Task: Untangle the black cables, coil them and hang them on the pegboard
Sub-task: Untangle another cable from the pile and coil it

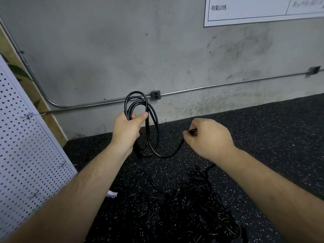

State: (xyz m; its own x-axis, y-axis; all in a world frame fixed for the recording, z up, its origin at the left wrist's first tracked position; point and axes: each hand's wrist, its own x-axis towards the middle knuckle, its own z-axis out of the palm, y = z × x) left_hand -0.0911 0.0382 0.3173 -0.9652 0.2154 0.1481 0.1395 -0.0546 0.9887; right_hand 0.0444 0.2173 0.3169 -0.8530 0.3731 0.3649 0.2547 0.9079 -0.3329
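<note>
While the left hand (126,127) grips the coil (140,123) to keep its loops gathered, the right hand (208,137) pinches the trailing cable (172,153) to feed another loop.

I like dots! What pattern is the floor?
The floor is black with white speckles, seen in the head view.

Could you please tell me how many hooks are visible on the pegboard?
3, all on the pegboard: an upper hook, a middle hook by its right edge, a lower hook. More may lie out of frame.
</note>
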